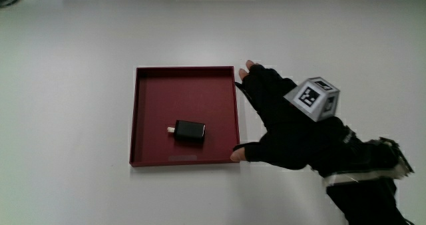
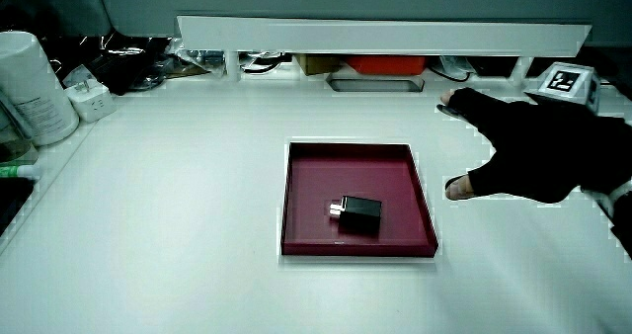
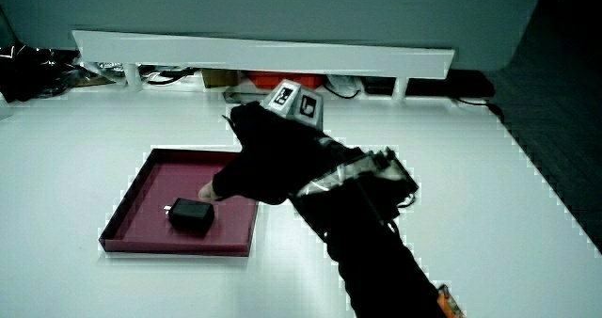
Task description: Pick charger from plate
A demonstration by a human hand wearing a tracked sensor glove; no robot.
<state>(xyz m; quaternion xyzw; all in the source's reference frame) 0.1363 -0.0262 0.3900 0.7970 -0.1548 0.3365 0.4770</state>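
Observation:
A small black charger (image 1: 188, 131) with a metal plug lies flat inside a dark red square plate (image 1: 185, 69), nearer to the person than the plate's middle. Both side views show the charger (image 2: 357, 214) (image 3: 191, 214) in the plate (image 2: 348, 147) (image 3: 127, 210). The gloved hand (image 1: 253, 112) hovers beside the plate's rim, fingers spread and the thumb held apart, holding nothing. The patterned cube sits on its back. In both side views the hand (image 2: 464, 144) (image 3: 230, 163) is open next to the plate, not touching the charger.
A white table carries the plate. In a side view, a white bottle (image 2: 30, 87) and a white adapter (image 2: 91, 99) stand at the table's edge. A low white partition (image 2: 385, 33) with cables and clutter under it runs farther from the person than the plate.

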